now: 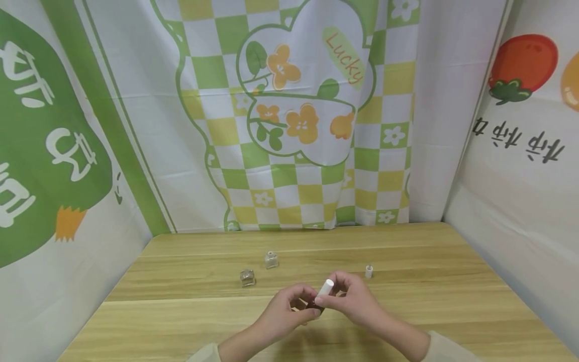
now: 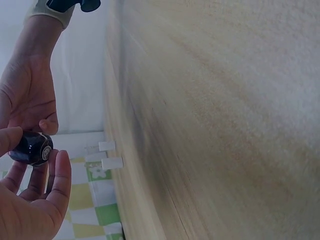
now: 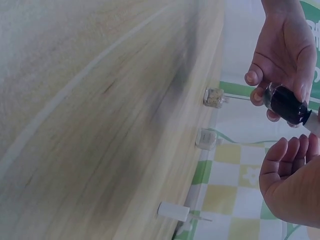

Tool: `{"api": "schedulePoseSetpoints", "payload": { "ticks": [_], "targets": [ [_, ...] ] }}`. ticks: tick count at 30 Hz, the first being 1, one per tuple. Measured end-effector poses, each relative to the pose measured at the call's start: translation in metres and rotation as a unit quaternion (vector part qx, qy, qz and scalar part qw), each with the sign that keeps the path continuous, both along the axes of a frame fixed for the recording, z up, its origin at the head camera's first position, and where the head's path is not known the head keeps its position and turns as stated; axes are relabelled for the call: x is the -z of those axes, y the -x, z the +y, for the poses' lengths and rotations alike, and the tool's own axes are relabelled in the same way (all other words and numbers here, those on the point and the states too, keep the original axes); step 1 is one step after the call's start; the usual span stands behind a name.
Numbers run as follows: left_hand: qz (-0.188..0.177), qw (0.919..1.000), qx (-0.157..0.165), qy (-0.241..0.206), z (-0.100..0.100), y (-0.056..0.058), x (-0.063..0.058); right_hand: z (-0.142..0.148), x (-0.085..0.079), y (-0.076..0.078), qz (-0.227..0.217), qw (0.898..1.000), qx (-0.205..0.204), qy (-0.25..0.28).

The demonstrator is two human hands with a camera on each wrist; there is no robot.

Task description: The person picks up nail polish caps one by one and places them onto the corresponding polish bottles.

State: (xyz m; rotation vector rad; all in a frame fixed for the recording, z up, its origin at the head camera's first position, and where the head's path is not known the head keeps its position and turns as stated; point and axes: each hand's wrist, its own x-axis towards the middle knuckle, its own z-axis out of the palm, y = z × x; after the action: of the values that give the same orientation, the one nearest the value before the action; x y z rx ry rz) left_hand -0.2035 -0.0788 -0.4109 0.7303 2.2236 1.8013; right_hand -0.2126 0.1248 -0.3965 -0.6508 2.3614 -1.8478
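A small bottle of dark nail polish [image 3: 286,103] with a white cap [image 1: 325,287] is held between the two hands, low over the table. My left hand [image 1: 286,307] grips the glass body with thumb and fingers. Pinched by my right hand [image 1: 355,300], the white cap sits at the bottle's dark neck, tilted up to the right. In the left wrist view the rounded base of the nail polish bottle [image 2: 31,149] faces the camera. Fingers hide part of the bottle in the head view.
Two small glass bottles without caps, one with glittery contents [image 1: 247,277] and one clear [image 1: 271,259], stand left of the hands on the wooden table [image 1: 190,311]. A white brush cap [image 1: 369,271] stands to the right, its brush upward. Patterned cloth [image 1: 289,201] hangs behind.
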Motion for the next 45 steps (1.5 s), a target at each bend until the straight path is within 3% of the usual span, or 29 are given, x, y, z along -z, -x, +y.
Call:
{"api": "schedulePoseSetpoints", "payload": {
  "ticks": [25,33,45],
  "targets": [
    [-0.002,1.0,0.006,-0.005,-0.002,0.0,-0.005,0.014,-0.011,0.008,0.021,0.994,-0.1,0.028],
    [-0.01,0.9999,0.004,-0.011,-0.002,-0.001,-0.005,0.007,-0.005,0.005,0.048,0.995,-0.084,0.03],
    [-0.008,0.9999,0.0,-0.014,-0.001,0.0,0.0,0.002,-0.001,0.004,0.038,0.998,-0.044,0.006]
  ]
}}
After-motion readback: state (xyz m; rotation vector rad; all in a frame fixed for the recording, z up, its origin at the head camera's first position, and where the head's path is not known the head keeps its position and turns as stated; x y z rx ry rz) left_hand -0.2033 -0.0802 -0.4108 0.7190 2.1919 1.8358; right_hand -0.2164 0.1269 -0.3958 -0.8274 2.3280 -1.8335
